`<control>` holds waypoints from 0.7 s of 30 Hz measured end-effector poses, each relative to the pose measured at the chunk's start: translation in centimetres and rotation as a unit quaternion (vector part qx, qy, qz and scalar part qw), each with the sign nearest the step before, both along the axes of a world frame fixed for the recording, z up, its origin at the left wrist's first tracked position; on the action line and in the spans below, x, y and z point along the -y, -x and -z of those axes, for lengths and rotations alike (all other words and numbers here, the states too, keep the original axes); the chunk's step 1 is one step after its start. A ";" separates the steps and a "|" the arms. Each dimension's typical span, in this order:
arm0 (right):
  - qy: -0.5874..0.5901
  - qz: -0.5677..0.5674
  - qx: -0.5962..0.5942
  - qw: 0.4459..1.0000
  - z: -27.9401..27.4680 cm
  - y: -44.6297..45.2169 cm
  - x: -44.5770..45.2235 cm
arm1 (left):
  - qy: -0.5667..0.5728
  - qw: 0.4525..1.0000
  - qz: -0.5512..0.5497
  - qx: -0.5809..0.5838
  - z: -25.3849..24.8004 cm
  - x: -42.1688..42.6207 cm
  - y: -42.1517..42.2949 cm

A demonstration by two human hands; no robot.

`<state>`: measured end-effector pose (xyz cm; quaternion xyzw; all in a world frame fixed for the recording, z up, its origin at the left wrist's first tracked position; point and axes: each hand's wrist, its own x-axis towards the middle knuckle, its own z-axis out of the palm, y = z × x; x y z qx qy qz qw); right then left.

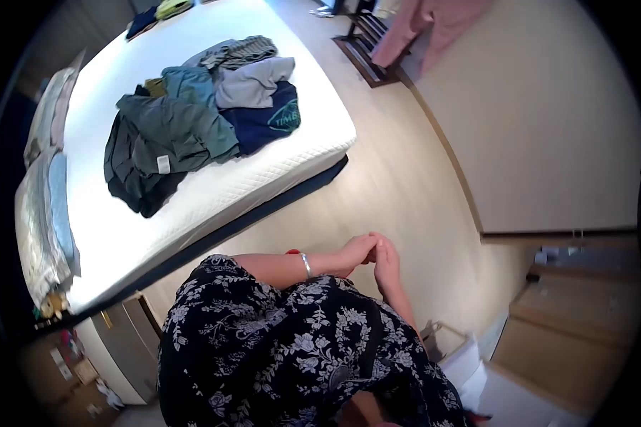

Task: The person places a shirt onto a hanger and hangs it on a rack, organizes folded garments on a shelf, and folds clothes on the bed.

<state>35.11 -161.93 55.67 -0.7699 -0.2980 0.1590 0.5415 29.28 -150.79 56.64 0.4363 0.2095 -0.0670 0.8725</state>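
My left hand (356, 254), with a silver bracelet and something red at the wrist, meets my right hand (387, 265) in front of my body. Their fingers are closed and pressed against each other, and I see no object in them. Beyond them a white mattress (263, 178) carries a heap of clothes. In that heap lie a dark green garment (171, 128), a grey garment (253, 83), a navy garment with green lettering (260, 128) and a striped garment (246, 51).
Pillows (43, 213) line the mattress's left side. Folded clothes (157, 16) sit at its far end. Pink trousers (424, 32) hang by a dark wooden rack (370, 43) at the far right. Cardboard boxes (570, 320) stand at the lower right, a cabinet (124, 341) at the lower left.
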 end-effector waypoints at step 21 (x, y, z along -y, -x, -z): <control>0.158 -0.349 0.011 0.924 -5.8 -5.9 -11.8 | 0.089 0.893 -0.440 -0.034 1.5 -20.3 -1.6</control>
